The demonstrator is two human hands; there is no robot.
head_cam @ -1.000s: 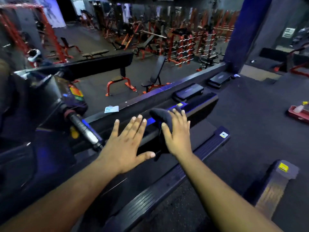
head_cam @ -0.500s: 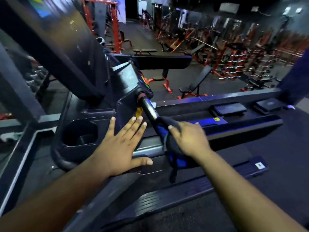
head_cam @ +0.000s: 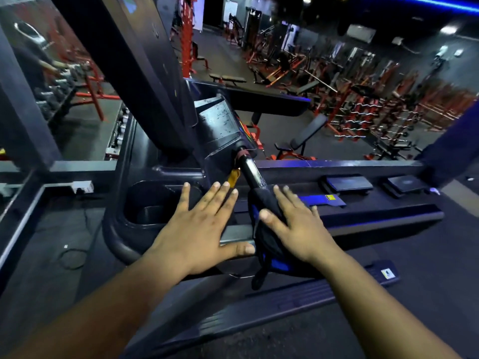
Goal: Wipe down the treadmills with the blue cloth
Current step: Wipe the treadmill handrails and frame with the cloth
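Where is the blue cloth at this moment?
In the head view, centre: the blue cloth is draped over the treadmill handlebar, under the right hand, beside the open left hand.

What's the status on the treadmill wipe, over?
Right hand presses blue cloth on handlebar. Left hand open, flat on console. Nothing in the way.

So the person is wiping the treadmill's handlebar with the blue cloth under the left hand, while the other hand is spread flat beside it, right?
Not quite: the head view shows the blue cloth under the right hand, draped over the treadmill's handlebar. It is the left hand that is spread flat beside it, with no cloth under it.
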